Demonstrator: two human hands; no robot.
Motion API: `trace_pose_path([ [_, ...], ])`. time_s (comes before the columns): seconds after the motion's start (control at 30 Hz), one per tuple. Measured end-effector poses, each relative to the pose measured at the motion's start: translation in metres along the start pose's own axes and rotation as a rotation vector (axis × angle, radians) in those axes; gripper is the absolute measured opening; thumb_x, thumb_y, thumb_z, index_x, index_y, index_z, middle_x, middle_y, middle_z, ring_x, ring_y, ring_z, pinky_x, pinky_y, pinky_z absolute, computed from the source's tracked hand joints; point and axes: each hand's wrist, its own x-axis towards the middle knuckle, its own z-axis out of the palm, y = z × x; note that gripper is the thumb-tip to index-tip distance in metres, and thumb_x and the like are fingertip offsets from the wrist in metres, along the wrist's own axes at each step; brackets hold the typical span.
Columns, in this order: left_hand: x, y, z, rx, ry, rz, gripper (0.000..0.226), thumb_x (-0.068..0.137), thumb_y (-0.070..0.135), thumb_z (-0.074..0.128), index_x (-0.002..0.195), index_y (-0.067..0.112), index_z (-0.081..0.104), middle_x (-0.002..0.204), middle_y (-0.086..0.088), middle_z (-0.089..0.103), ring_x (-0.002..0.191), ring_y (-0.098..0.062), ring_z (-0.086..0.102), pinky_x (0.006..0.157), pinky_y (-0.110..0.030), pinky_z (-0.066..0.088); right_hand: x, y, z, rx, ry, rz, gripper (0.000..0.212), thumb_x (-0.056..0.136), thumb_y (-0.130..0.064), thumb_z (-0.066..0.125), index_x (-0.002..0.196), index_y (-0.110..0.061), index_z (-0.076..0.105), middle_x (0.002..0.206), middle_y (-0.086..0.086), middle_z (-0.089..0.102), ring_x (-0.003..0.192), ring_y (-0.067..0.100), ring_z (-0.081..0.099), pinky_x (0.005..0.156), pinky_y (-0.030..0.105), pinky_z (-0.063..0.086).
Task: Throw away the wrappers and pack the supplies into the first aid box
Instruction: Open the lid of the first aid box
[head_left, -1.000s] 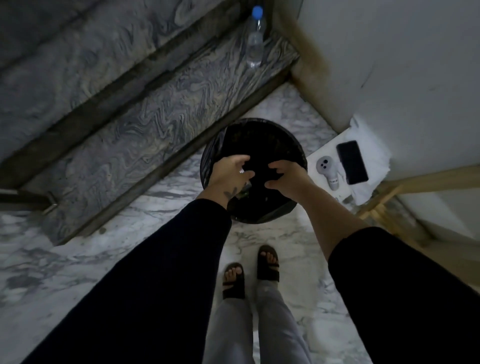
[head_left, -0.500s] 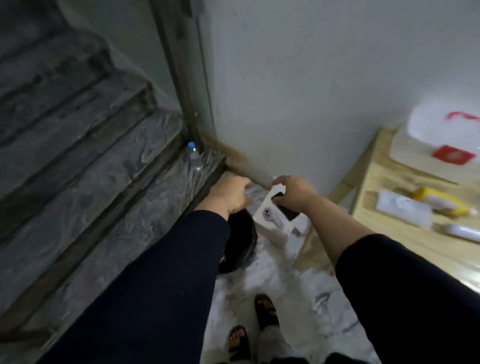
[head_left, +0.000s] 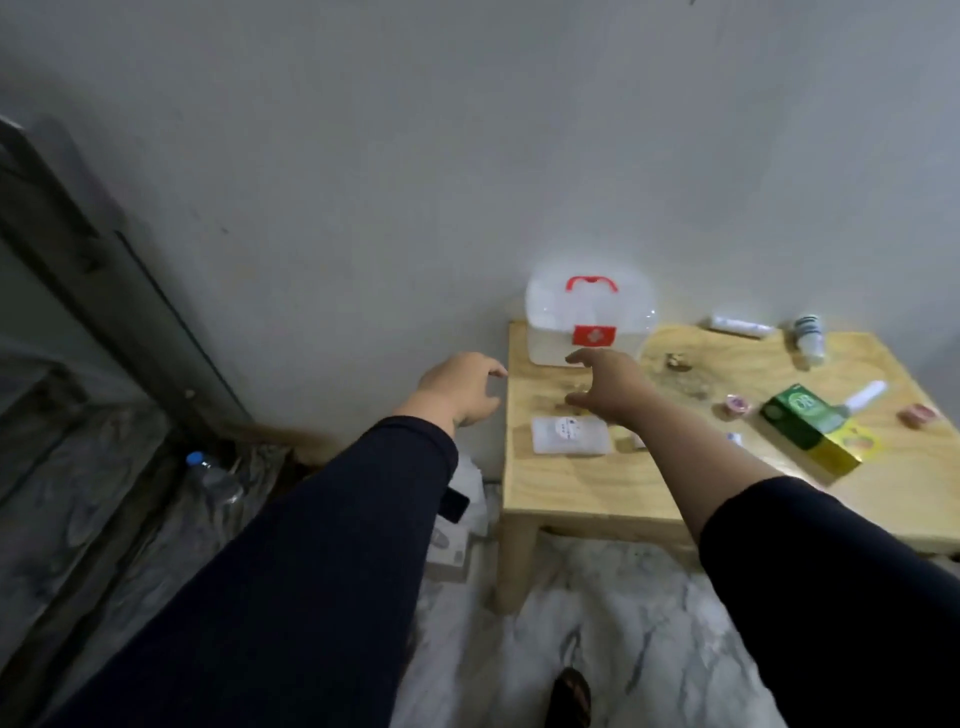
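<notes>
At the far left of the frame, low down, a water bottle (head_left: 212, 478) with a blue cap stands on the marble step; it is well apart from my reach, so I judge it no risk.

My left hand (head_left: 460, 387) hangs in the air just left of the wooden table (head_left: 571, 488), fingers loosely curled and apart, gripping nothing. It is close to the table's near-left corner, and if I swing it in carelessly I could knock that edge.

My right hand (head_left: 608, 387) is spread open over the table top, empty, just in front of the first aid box (head_left: 589, 322), which sits at the back left of the table against the wall with its lid down, as far as I can tell. If I grab at the lid one-handed, the light plastic box may slide toward the wall or tip.

Just below that hand lies a flat white packet (head_left: 570, 435); my wrist could sweep it off the front edge.

Further right, the supplies lie scattered: a small tape roll (head_left: 736, 405), a green box (head_left: 808, 428), a white bottle (head_left: 809, 338) on its side near the back. The bottle and the roll could roll off if I jog the table. The view is blurred, so small wrappers may be missed.
</notes>
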Motion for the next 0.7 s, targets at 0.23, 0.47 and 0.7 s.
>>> trace_pose_path([
  [0.23,0.092,0.054,0.006,-0.019,0.090,0.084,0.057,0.088,0.021,0.061,0.143,0.023,0.045,0.154,0.004,0.036,0.139,-0.019,0.038,0.107,-0.034,0.040,0.058,0.066,-0.036,-0.117,0.134,-0.028,0.058,0.084,-0.021,0.067,0.137,-0.019,0.045,0.141,0.007,0.048,0.132,0.027,0.040,0.108,0.038,0.039],
  [0.47,0.166,0.057,0.033,0.048,0.135,0.111,0.065,0.090,0.021,0.065,0.148,0.023,0.037,0.161,0.004,0.022,0.150,-0.016,0.015,0.116,-0.037,0.028,0.125,0.096,-0.024,-0.209,0.146,-0.160,0.063,0.087,-0.027,0.064,0.143,-0.019,0.036,0.155,0.005,0.030,0.145,0.023,0.022,0.120,0.038,0.023],
  [0.7,0.198,0.045,0.060,0.145,0.230,0.181,0.074,0.092,0.020,0.063,0.153,0.025,0.022,0.163,0.004,0.018,0.151,-0.017,0.013,0.122,-0.036,0.014,0.150,0.113,0.016,-0.431,0.245,-0.210,0.076,0.086,-0.036,0.062,0.149,-0.020,0.022,0.159,0.006,0.020,0.149,0.024,0.013,0.121,0.042,0.009],
])
